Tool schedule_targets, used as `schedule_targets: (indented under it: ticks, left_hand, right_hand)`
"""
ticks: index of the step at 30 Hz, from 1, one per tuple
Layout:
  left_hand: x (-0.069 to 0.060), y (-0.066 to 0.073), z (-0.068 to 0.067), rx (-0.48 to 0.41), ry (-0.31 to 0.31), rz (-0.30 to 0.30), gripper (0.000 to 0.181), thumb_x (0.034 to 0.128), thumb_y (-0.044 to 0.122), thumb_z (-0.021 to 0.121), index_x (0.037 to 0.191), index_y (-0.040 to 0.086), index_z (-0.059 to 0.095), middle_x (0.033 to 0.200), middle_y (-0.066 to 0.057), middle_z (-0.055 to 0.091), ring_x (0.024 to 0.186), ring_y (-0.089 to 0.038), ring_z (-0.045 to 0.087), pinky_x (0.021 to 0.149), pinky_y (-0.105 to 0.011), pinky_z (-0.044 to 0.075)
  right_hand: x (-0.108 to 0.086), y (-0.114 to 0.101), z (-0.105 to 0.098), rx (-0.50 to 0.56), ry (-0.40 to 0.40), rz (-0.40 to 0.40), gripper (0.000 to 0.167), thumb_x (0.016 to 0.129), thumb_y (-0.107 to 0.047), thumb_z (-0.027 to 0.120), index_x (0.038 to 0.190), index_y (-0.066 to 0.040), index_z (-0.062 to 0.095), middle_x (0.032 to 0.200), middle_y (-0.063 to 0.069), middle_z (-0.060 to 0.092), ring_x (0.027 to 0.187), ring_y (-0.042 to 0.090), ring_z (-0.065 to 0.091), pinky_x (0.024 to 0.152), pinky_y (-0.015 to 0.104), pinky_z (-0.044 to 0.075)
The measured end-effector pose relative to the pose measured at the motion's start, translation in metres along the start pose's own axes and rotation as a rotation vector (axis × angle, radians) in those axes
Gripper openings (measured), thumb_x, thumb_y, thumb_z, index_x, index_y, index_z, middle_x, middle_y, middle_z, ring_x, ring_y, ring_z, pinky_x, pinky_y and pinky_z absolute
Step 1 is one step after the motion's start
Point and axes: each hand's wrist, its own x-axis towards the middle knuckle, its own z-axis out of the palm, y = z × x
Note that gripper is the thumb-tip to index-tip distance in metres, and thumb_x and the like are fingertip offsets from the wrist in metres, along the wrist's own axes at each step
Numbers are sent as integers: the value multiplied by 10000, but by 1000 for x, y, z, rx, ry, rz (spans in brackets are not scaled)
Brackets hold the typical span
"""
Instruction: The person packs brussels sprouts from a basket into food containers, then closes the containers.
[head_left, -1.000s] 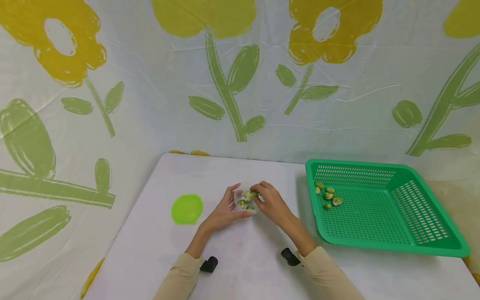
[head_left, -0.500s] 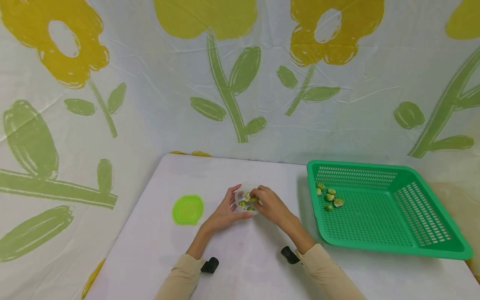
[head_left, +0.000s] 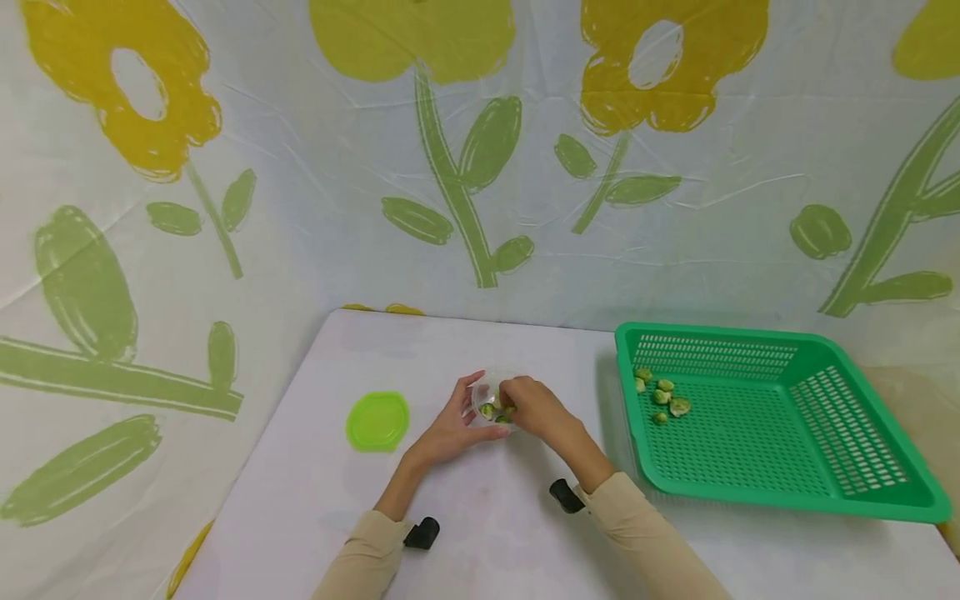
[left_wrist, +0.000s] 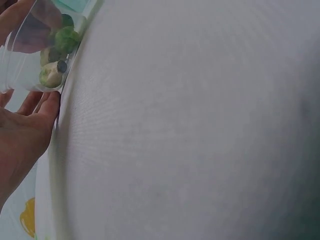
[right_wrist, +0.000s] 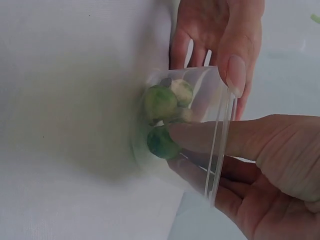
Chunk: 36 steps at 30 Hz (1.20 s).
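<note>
A clear plastic container (right_wrist: 200,82) with several Brussels sprouts (right_wrist: 160,102) inside stands on the table. My left hand (head_left: 447,429) holds it from the left, thumb at the near rim and fingers around the far side. From the right, my right hand (head_left: 542,410) reaches through the opening. Its thumb and fingers pinch a dark green Brussels sprout (right_wrist: 162,143) low in the container, as the right wrist view shows. That hand hides part of the contents in the head view. In the left wrist view, sprouts (left_wrist: 66,40) show through the wall.
A lime green lid (head_left: 377,422) lies flat on the white table left of the container. To the right, a large green basket (head_left: 750,446) holds several more Brussels sprouts (head_left: 662,397) in its left part. A flower-printed sheet (head_left: 337,192) hangs behind the table.
The right hand has lowered deeper into the container with the sprout, which is now mostly hidden in the head view. The left hand and container have barely moved.
</note>
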Motion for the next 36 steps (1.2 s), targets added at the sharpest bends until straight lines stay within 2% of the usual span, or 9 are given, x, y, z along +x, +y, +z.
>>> schedule_targets:
  ticks: [5, 9, 18, 24, 29, 36]
  left_hand:
    - [0, -1, 0, -6, 5, 6, 1050, 840, 147, 879, 1622, 203, 180, 1531, -141, 408, 1405, -250, 441, 1206, -417, 337]
    - [0, 1, 1, -4, 2, 7, 1053, 842, 137, 876, 1624, 192, 173, 1527, -144, 415, 1403, -251, 446, 1203, -422, 341]
    - [0, 2, 1, -10, 9, -8, 1045, 853, 165, 869, 1628, 179, 167, 1541, -156, 395, 1446, -266, 394, 1219, -451, 308]
    - [0, 2, 1, 2, 16, -18, 1045, 852, 180, 871, 1628, 183, 171, 1573, -150, 366, 1480, -266, 349, 1222, -453, 302]
    - [0, 1, 1, 8, 25, -10, 1049, 842, 166, 878, 1627, 176, 182, 1586, -162, 341, 1489, -275, 334, 1220, -444, 303]
    - [-1, -1, 0, 17, 22, -6, 1045, 845, 181, 877, 1624, 179, 181, 1558, -140, 379, 1488, -274, 333, 1226, -442, 290]
  right_hand:
    - [5, -1, 3, -16, -16, 19, 173, 779, 199, 692, 789, 38, 627, 754, 114, 630, 666, 160, 494, 601, 289, 464]
    - [5, 0, 3, -24, -20, 21, 167, 789, 192, 701, 791, 41, 629, 753, 117, 641, 657, 170, 506, 598, 297, 472]
    - [2, 4, 0, -2, -26, -52, 158, 817, 176, 706, 820, 39, 628, 782, 131, 639, 702, 187, 525, 641, 300, 480]
    - [-4, 4, -6, -18, -25, -68, 126, 853, 141, 711, 902, 40, 656, 901, 142, 674, 877, 280, 649, 800, 405, 571]
    - [-11, 3, -12, -59, 22, -81, 115, 877, 95, 729, 963, 40, 677, 951, 140, 682, 911, 289, 655, 816, 423, 578]
    - [-21, 5, -25, -120, 160, -135, 122, 876, 46, 765, 960, 5, 687, 929, 112, 676, 898, 284, 672, 757, 406, 599]
